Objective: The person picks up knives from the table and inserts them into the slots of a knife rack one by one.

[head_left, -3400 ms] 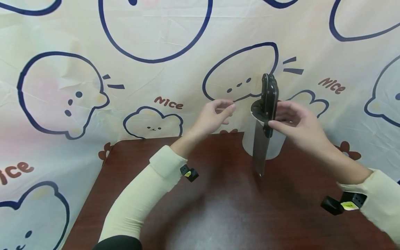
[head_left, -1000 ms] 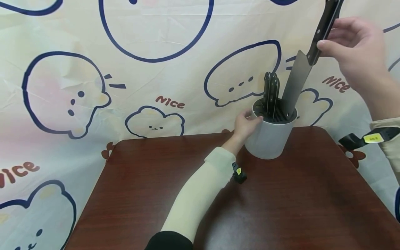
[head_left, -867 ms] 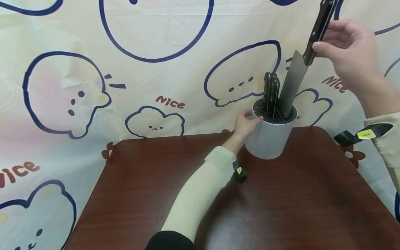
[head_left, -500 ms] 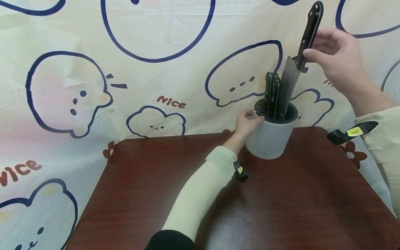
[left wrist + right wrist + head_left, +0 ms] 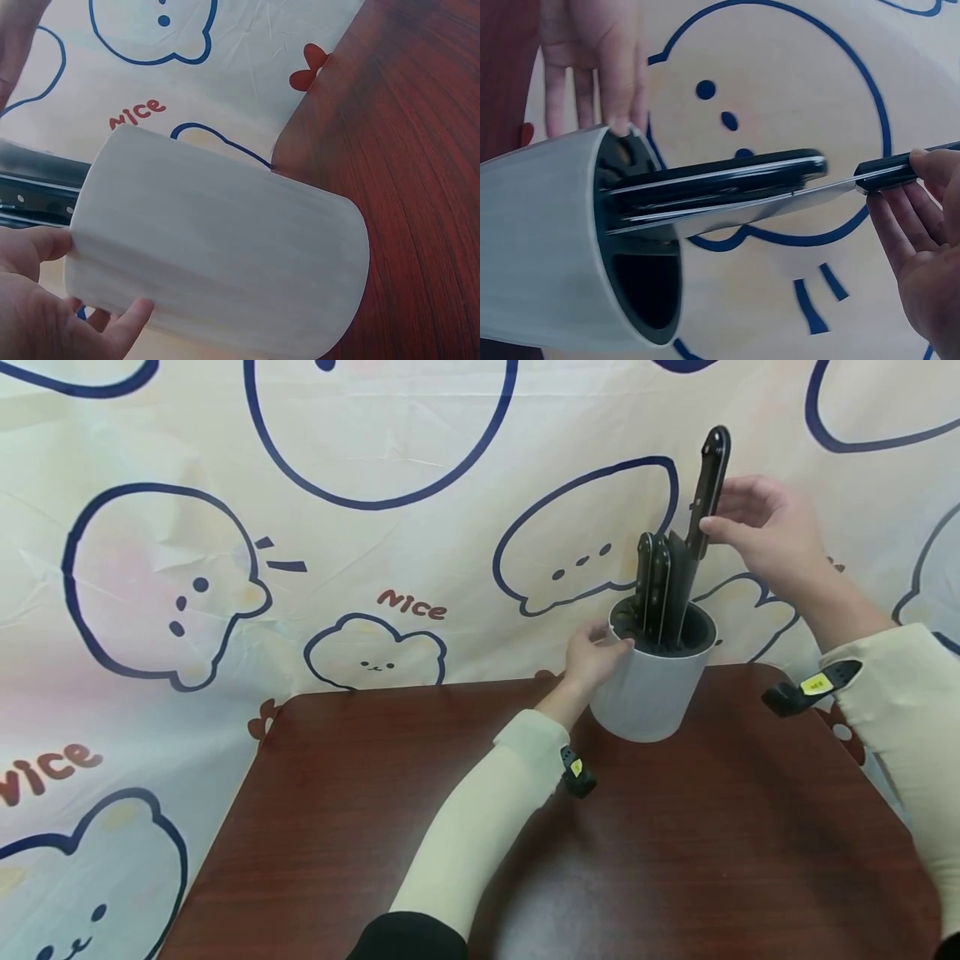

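Note:
A white round knife block [image 5: 648, 702] with a black slotted top stands near the table's back edge. My left hand [image 5: 588, 660] grips its left side, thumb at the rim and fingers against the wall, as the left wrist view shows. My right hand [image 5: 772, 535] pinches the black riveted handle of a broad-bladed kitchen knife [image 5: 709, 485] between thumb and fingers. Its blade [image 5: 754, 210] points down, its lower part hidden inside the block. Right beside the blade, other black-handled knives [image 5: 652, 581] stand upright in the block.
The block's top has a large dark opening [image 5: 646, 296] beside the knives. Dark red-brown table [image 5: 420, 777] lies in front. Just behind it hangs a cream cloth printed with cartoons [image 5: 367, 560].
My left hand has come to the block. The knife, earlier held before the block, then raised above its right side, has moved down and left, its blade sinking deeper. The left hand lately stays still.

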A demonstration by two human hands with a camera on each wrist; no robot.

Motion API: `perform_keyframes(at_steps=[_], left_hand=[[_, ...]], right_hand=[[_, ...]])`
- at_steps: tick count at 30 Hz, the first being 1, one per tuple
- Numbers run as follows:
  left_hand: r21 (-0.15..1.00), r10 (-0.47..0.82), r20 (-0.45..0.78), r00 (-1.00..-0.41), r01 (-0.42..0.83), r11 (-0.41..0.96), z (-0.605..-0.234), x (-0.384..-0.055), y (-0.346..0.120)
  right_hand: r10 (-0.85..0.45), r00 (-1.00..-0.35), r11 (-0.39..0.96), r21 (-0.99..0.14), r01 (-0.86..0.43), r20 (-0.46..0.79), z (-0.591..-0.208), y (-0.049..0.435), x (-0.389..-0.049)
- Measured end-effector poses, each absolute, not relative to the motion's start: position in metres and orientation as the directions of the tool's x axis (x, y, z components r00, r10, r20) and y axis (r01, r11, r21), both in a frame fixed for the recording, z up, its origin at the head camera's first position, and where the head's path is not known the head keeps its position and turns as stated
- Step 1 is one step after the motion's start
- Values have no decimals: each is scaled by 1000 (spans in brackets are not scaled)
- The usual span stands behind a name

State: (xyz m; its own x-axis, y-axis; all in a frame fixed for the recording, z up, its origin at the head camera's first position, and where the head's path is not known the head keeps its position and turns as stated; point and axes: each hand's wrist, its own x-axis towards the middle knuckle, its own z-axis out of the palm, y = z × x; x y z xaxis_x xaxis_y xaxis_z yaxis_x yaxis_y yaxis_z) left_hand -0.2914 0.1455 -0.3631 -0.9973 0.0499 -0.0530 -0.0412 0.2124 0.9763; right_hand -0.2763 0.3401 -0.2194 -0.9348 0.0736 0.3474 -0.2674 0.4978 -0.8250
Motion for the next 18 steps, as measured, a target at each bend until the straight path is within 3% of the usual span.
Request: perform_keyframes(at_steps=[18], left_hand=[[977, 67, -51, -996, -36, 210, -363, -291, 144]], right_hand=[[52, -966, 663, -732, -157, 255, -277, 342, -285]])
